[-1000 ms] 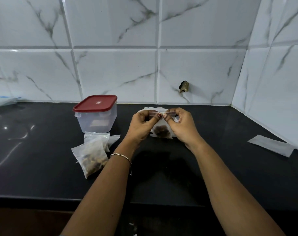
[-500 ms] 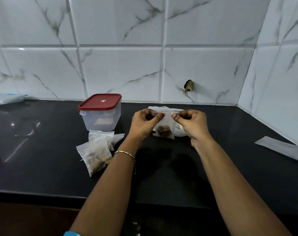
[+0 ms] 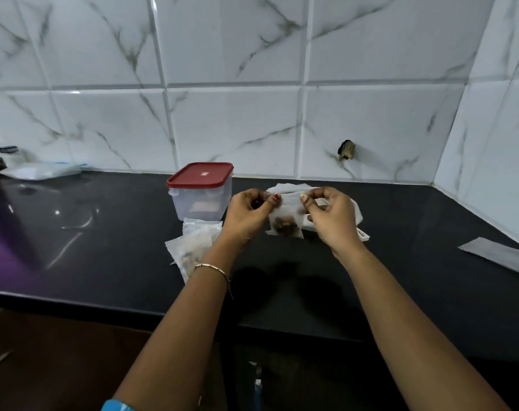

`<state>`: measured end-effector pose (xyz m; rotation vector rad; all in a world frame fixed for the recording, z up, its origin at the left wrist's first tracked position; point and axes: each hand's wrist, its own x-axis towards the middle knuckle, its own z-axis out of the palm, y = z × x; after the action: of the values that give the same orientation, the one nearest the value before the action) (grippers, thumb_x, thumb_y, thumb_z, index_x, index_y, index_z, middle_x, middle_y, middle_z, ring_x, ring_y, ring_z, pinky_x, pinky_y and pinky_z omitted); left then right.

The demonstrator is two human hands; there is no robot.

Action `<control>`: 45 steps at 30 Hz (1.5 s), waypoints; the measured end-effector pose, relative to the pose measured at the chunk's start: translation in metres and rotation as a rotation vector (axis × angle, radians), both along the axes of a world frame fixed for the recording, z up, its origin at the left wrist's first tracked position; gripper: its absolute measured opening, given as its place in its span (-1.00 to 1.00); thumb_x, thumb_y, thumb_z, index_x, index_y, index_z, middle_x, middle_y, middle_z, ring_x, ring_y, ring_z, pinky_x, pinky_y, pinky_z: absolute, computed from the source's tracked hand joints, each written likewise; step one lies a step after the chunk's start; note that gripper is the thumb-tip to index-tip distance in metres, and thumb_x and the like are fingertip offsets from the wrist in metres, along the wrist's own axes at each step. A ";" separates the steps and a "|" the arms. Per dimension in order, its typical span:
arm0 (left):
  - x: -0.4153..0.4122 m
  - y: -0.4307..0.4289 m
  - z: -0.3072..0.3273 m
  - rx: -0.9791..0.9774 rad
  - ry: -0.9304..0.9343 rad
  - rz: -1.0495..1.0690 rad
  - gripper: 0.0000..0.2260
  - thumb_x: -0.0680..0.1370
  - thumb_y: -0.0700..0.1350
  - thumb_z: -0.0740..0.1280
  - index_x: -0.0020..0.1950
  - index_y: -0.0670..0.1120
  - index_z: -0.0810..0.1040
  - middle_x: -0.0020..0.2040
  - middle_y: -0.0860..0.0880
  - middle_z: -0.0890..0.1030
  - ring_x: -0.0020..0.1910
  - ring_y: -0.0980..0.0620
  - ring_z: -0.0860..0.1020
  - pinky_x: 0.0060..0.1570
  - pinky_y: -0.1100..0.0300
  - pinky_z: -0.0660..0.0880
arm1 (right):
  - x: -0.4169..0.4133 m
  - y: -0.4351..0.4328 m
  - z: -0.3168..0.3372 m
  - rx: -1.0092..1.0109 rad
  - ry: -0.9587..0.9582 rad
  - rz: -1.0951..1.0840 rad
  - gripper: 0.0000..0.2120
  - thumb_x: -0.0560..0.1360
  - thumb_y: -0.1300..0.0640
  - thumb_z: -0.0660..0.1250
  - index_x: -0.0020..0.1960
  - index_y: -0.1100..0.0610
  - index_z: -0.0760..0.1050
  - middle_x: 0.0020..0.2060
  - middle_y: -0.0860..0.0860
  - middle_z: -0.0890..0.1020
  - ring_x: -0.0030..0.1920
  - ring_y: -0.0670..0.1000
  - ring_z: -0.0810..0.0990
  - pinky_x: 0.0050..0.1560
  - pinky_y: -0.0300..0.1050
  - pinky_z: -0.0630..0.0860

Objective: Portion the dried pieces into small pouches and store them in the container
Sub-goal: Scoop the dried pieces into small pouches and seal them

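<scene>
A small clear pouch (image 3: pixel 285 225) with brown dried pieces in its bottom hangs between my hands above the black counter (image 3: pixel 104 247). My left hand (image 3: pixel 249 216) pinches its top left corner and my right hand (image 3: pixel 331 218) pinches the top right. Left of my hands stands a clear container (image 3: pixel 203 200) with a red lid on it. In front of the container lie filled pouches (image 3: pixel 193 247) of dried pieces, partly hidden by my left forearm.
Several empty white pouches (image 3: pixel 287 188) lie behind my hands. A white paper strip (image 3: pixel 501 255) lies at the right near the tiled corner wall. A white packet (image 3: pixel 41 170) sits at the far left. The counter's front edge runs just below my forearms.
The camera has shifted, so everything sits a little further right in view. My hands still hold the pouch top, now slightly further apart.
</scene>
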<state>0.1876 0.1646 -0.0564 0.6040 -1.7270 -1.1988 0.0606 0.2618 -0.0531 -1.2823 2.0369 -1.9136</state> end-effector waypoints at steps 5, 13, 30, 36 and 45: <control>0.064 0.009 0.018 -0.119 -0.057 0.112 -0.92 0.50 -0.13 0.44 -0.16 -0.13 0.64 -0.28 0.02 0.64 -0.31 0.17 0.57 -0.27 0.29 0.52 | 0.063 -0.010 -0.006 0.038 0.163 0.036 -0.81 0.63 0.06 0.17 0.10 0.18 0.44 0.01 0.12 0.60 0.04 0.12 0.55 0.08 0.06 0.48; 0.138 -0.003 -0.011 -0.109 -0.160 0.365 -0.90 0.45 -0.07 0.49 -0.24 0.00 0.62 -0.34 0.09 0.60 -0.36 0.13 0.52 -0.30 0.26 0.42 | 0.126 -0.031 -0.014 0.339 0.313 0.080 -0.79 0.65 0.07 0.06 0.15 0.19 0.33 0.09 0.16 0.57 0.09 0.22 0.54 -0.13 -0.02 0.37; 0.130 -0.029 -0.046 -0.236 -0.582 0.497 -0.87 0.60 -0.05 0.26 0.05 -0.09 0.42 0.06 -0.09 0.53 0.01 -0.05 0.51 -0.14 0.11 0.36 | 0.140 -0.071 -0.042 0.394 0.605 -0.049 -0.90 0.63 0.14 0.09 0.10 0.16 0.27 -0.01 0.12 0.61 -0.05 0.18 0.61 -0.26 -0.05 0.31; 0.130 -0.023 -0.041 -0.162 -0.378 0.534 -0.83 0.52 0.07 0.36 -0.17 0.11 0.39 -0.07 0.00 0.60 -0.16 -0.05 0.62 -0.09 -0.03 0.58 | 0.130 -0.061 -0.036 0.313 0.369 -0.064 -0.80 0.64 0.07 0.05 0.14 0.17 0.33 0.12 0.10 0.56 0.08 0.16 0.56 -0.10 0.00 0.41; 0.090 0.028 -0.006 -0.400 -0.286 0.663 -0.86 0.56 -0.08 0.29 0.09 -0.05 0.53 0.12 -0.05 0.54 0.20 -0.09 0.44 0.22 -0.08 0.32 | 0.074 0.004 -0.027 0.281 0.374 -0.162 -0.76 0.61 0.01 0.16 0.15 0.16 0.37 0.16 0.08 0.53 0.15 0.12 0.52 -0.08 -0.07 0.35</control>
<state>0.2772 0.1921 -0.0626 1.0252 -1.7253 -0.3048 0.1342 0.2661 -0.0802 -1.5312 2.5477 -1.4484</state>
